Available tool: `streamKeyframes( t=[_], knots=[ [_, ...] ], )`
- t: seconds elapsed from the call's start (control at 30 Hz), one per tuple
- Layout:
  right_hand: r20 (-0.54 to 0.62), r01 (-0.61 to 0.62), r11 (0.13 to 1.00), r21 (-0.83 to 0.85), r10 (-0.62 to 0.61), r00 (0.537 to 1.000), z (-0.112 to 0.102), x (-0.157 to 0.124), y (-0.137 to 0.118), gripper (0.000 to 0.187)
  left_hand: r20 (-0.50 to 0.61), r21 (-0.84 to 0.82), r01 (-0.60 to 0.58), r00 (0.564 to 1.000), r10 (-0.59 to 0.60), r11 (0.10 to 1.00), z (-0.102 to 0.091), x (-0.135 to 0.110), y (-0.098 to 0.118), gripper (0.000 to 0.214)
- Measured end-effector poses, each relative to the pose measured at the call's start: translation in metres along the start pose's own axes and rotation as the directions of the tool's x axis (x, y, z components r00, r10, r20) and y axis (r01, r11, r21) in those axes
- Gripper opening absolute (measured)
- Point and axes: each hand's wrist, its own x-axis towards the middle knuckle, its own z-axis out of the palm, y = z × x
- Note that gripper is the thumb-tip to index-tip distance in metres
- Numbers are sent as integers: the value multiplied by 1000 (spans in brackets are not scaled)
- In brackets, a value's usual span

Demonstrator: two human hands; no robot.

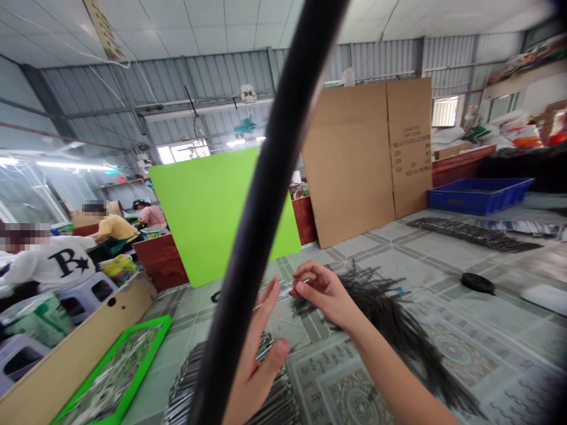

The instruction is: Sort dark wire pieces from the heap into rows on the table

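My left hand is open, its fingers stretched out and thumb apart, above a pile of thin dark, shiny rods. Facing it, my right hand has curled fingers, with thumb and fingertips pinched on a thin, clear shiny strip. That strip reaches toward the left fingertips; whether they touch it I cannot tell. Under and beyond my right hand lies a loose heap of thin black strips. A thick black bar, close to the camera, crosses the view and hides part of my left hand.
A green-framed tray with clear-wrapped pieces stands at left. Behind the table rise a lime-green board and a cardboard sheet. At right are a blue crate, a row of dark strips and a black coil. Several people sit at left.
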Motion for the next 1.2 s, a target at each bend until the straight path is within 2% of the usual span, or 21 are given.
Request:
streamKeyframes(
  t=[0.07,0.17,0.23,0.27,0.3,0.33,0.37,0.43,0.5,0.6,0.7,0.8,0.9,0.97,1.07,1.2],
  knots=[
    [34,3,999,-42,-2,999,-3,-1,-3,26,49,-23,4,999,-3,1000,-2,0,-1,52],
    [52,-9,987,-159,17,998,-21,4,-1,30,-35,-120,13,999,-18,993,-6,2,-6,42],
    [-7,-47,934,-354,48,999,-44,9,10,30,-102,-161,15,994,-32,987,-8,4,-11,37],
    [-62,-96,868,-488,75,995,-58,11,19,29,-125,-172,20,991,-42,985,-8,5,-13,35],
    [-130,-165,761,-627,107,986,-73,12,29,27,-141,-177,26,989,-52,984,-8,6,-15,32],
    [-210,-261,617,-742,156,965,-87,11,41,25,-155,-182,36,986,-65,983,-8,7,-17,30],
    [-294,-364,432,-825,222,930,-101,10,53,24,-168,-188,47,983,-79,981,-8,8,-18,29],
    [-476,-511,25,-859,327,817,-124,4,77,28,-198,-196,64,975,-103,979,-7,9,-17,29],
    [-559,-553,-126,-823,351,752,-138,-5,96,31,-234,-207,68,965,-116,976,-5,9,-14,32],
    [-587,-564,-178,-807,352,729,-146,-14,113,24,-224,-263,134,955,-196,955,-4,10,-9,33],
    [-598,-560,-211,-801,328,731,-150,-18,120,20,-115,-343,255,944,-310,904,-6,11,-8,34],
    [-619,-578,-224,-785,281,733,-154,-18,124,32,-48,-441,268,946,-320,857,-9,10,-10,35],
    [-631,-592,-220,-776,248,735,-159,-19,125,41,-82,-538,190,958,-275,821,-10,9,-10,31],
    [-620,-583,-209,-785,248,745,-162,-20,125,33,-138,-612,128,954,-265,780,-9,10,-9,29],
    [-596,-566,-186,-803,239,767,-165,-21,123,18,-208,-751,16,943,-259,660,-7,13,-6,30],
    [-584,-561,-161,-812,197,788,-169,-20,120,16,-334,-832,-151,905,-264,534,-9,20,2,30]
  ],
)
